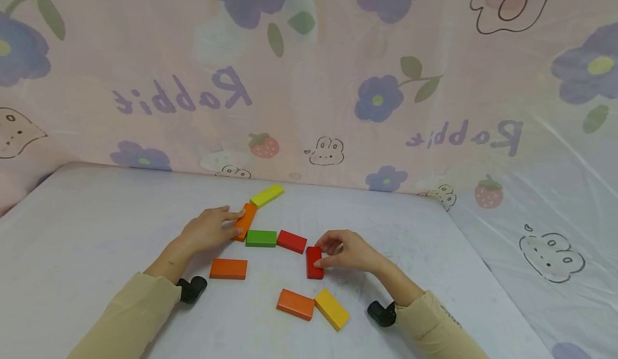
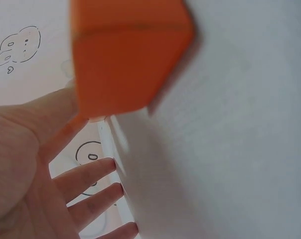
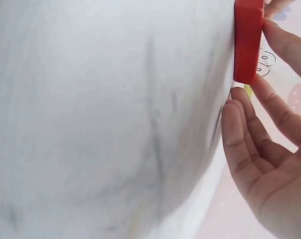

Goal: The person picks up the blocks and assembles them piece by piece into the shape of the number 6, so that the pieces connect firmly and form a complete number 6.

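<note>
My left hand pinches an orange block with thumb and index finger, the other fingers held off it. In the left wrist view that orange block looms close, partly covering the index finger. With thumb and fingers, my right hand holds a red block lying on the table; the right wrist view has this red block at its upper right. Between the hands lie a green block and another red block, end to end. A yellow-green block meets the orange one's far end.
Nearer on the white table lie an orange block by the left wrist, another orange block and a yellow block touching at a corner. A printed cloth hangs behind the table's back edge.
</note>
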A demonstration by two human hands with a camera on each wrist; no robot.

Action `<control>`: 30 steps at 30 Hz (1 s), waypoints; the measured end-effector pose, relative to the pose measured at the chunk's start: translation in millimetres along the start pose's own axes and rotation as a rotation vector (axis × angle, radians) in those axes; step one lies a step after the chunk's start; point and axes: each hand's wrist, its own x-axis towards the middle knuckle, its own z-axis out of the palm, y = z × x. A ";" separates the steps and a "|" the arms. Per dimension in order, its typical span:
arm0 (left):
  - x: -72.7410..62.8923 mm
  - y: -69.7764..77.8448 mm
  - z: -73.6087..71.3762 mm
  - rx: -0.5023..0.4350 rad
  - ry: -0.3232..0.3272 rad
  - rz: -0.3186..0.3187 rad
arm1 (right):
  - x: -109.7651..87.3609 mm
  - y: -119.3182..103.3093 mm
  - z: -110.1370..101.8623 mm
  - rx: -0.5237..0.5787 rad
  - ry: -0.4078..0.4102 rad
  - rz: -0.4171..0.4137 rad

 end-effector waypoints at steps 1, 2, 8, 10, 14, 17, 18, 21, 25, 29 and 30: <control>0.1 -0.1 0.1 0.001 0.000 -0.001 | 0.1 -0.4 0.4 -0.002 0.000 -0.005; 0.1 -0.1 0.1 0.002 0.000 -0.001 | 0.3 -0.6 0.9 -0.004 0.001 -0.010; -1.3 -0.5 -1.8 0.013 0.003 0.014 | 2.5 -0.1 4.0 -0.016 0.006 -0.029; -1.5 -0.6 -2.0 0.019 0.004 0.019 | 2.5 -0.3 5.0 -0.016 0.008 -0.037; -1.3 -0.7 -1.5 0.020 0.003 0.020 | 1.8 -1.8 5.9 -0.017 0.014 -0.055; -0.8 -1.0 -1.3 0.018 0.003 0.021 | 1.5 -2.5 6.2 -0.022 0.018 -0.064; -0.9 -0.9 -1.4 0.016 0.004 0.021 | 1.5 -2.7 6.3 -0.024 0.019 -0.065; -0.8 -0.9 -1.9 0.017 0.005 0.023 | 1.5 -3.3 6.5 -0.025 0.018 -0.068; -0.8 -0.7 -1.9 0.012 0.004 0.018 | 1.6 -3.1 6.3 -0.025 0.015 -0.073; -0.5 -1.3 -0.8 0.004 0.011 0.005 | 0.1 -3.4 5.3 -0.039 0.020 -0.084; -0.9 -1.1 -1.0 0.003 0.011 0.005 | -0.6 -3.9 4.9 -0.043 0.024 -0.087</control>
